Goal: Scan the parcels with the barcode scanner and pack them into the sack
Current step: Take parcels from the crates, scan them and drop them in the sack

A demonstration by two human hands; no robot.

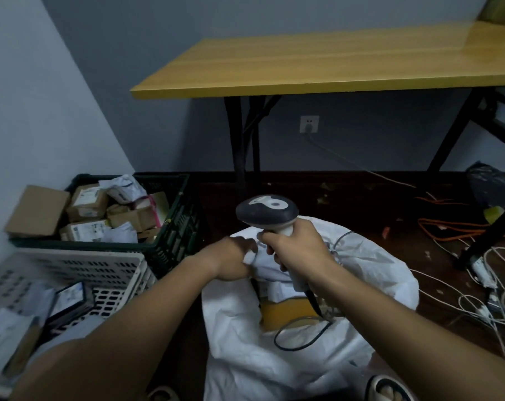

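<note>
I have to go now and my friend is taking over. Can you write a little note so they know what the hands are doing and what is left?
Right hand grips the barcode scanner over the sack.
Left hand pinches the sack's rim with its fingers, holding it open.
Done: some parcels, one a yellow parcel, already lie in the sack.
Left: more parcels wait in the dark crate and the white crate on the left; scan and pack those.

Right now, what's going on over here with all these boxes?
A person is packing parcels. The right hand has its grip on a grey-and-white handheld barcode scanner, while the left hand holds the rim of a white woven sack that already has parcels inside. More cardboard parcels wait in a dark green plastic crate.
</note>
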